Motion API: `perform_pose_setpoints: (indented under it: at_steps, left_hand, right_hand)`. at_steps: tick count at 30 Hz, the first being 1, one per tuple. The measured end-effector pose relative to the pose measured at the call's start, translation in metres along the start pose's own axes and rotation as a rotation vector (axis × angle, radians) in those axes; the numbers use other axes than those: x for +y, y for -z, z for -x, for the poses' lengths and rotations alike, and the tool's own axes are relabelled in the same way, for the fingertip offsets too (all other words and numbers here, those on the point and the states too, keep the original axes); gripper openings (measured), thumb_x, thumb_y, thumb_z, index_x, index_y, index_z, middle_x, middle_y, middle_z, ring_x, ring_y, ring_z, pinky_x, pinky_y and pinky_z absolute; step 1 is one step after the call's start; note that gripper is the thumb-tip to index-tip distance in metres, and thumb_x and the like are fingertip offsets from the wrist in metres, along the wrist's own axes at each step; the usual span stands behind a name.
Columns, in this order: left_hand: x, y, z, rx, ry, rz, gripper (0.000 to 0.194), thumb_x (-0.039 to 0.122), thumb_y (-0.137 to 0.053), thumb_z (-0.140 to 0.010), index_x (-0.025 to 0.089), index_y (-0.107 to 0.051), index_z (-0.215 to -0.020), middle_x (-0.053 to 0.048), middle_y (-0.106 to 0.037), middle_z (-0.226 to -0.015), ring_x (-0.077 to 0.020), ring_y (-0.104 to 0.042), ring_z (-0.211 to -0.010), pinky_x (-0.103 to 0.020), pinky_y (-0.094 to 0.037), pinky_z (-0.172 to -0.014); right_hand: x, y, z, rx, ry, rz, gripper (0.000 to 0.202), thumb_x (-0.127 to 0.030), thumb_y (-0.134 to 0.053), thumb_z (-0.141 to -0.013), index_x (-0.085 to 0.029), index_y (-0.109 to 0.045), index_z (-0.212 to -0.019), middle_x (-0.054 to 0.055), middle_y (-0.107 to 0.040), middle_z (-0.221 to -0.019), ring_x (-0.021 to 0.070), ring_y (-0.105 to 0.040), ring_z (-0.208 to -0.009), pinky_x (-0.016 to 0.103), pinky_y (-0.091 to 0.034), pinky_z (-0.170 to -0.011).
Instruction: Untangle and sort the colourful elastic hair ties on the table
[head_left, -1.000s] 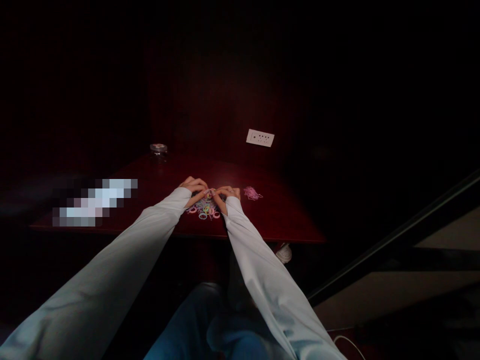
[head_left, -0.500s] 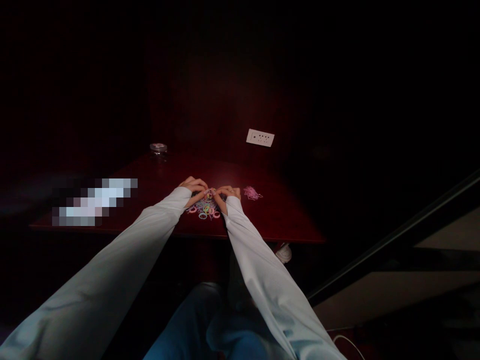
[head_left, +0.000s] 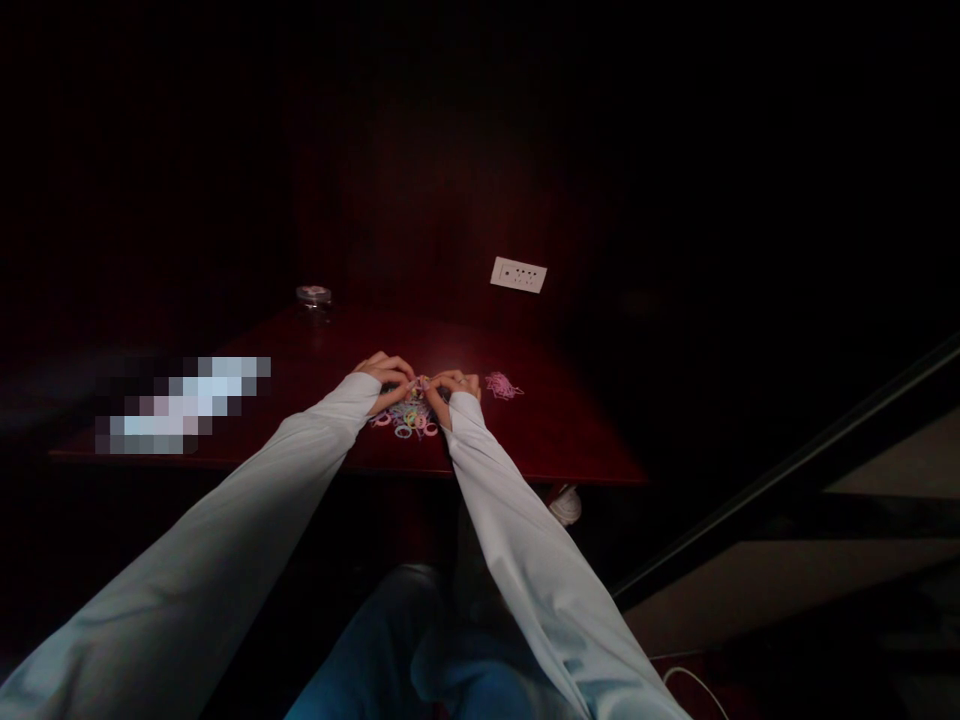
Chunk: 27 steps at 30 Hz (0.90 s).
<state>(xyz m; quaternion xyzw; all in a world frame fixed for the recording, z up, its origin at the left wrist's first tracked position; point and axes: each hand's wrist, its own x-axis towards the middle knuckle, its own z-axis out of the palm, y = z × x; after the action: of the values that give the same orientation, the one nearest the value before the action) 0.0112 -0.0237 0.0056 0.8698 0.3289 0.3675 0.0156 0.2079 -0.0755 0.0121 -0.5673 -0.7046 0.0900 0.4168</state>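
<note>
A heap of pastel elastic hair ties (head_left: 411,418) lies near the front of the dark red table, with several small rings in pink, green and yellow showing along its near side. My left hand (head_left: 386,375) comes in from the left, its thumb and fingers pinched at the far edge of the heap. Opposite it, my right hand (head_left: 456,385) pinches there too, the fingertips almost meeting. Between them show small pink and yellow ties, too tiny to tell apart. To the right of my right hand sits a separate pile of pink elastic bands (head_left: 502,386).
A clear lidded jar (head_left: 313,302) stands at the table's back left. On the left, a pixelated bright patch (head_left: 187,405) covers part of the table (head_left: 555,440). A white socket plate (head_left: 518,275) is on the wall behind. Below the right front edge hangs something white and round (head_left: 565,506).
The view has shifted very slightly. Both hands stay together at the heap, with only tiny finger movement.
</note>
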Motion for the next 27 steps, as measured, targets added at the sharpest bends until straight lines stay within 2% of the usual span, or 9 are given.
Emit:
perform_pose_setpoints:
  at_steps: [6, 12, 18, 27]
  left_hand:
    - [0.003, 0.003, 0.0, 0.011, -0.014, -0.033, 0.028, 0.036, -0.056, -0.093, 0.024, -0.075, -0.077, -0.002, -0.074, -0.103, -0.0207, -0.052, -0.088, -0.037, -0.041, -0.083]
    - [0.01, 0.007, 0.0, 0.018, -0.013, -0.062, 0.023, 0.032, -0.058, -0.092, 0.023, -0.075, -0.079, -0.001, -0.071, -0.117, -0.0206, -0.052, -0.09, -0.037, -0.041, -0.083]
    - [0.011, 0.009, 0.001, 0.009, 0.014, -0.073, 0.023, 0.032, -0.057, -0.092, 0.023, -0.075, -0.079, -0.001, -0.07, -0.121, -0.0216, -0.053, -0.093, -0.039, -0.041, -0.085]
    - [0.004, 0.004, 0.001, 0.012, 0.004, -0.011, 0.03, 0.036, -0.053, -0.095, 0.023, -0.075, -0.079, -0.002, -0.072, -0.114, -0.0205, -0.054, -0.091, -0.037, -0.042, -0.086]
  right_hand:
    - [-0.002, 0.0, 0.0, 0.014, 0.004, 0.0, 0.026, -0.046, -0.063, -0.093, -0.028, -0.073, -0.078, -0.002, -0.069, -0.108, 0.0212, -0.049, -0.109, 0.036, -0.034, -0.095]
    - [-0.002, 0.0, 0.0, 0.042, -0.022, -0.038, 0.021, -0.038, -0.065, -0.09, -0.026, -0.072, -0.076, -0.001, -0.069, -0.109, 0.0214, -0.05, -0.109, 0.037, -0.035, -0.095]
    - [-0.003, 0.001, 0.001, 0.059, -0.033, -0.068, 0.021, -0.036, -0.065, -0.089, -0.025, -0.071, -0.072, -0.001, -0.069, -0.109, 0.0226, -0.05, -0.11, 0.039, -0.035, -0.097]
    - [0.01, -0.007, -0.004, 0.028, 0.084, -0.138, 0.023, -0.042, -0.062, -0.092, -0.027, -0.074, -0.079, -0.001, -0.07, -0.104, 0.0204, -0.052, -0.108, 0.034, -0.038, -0.098]
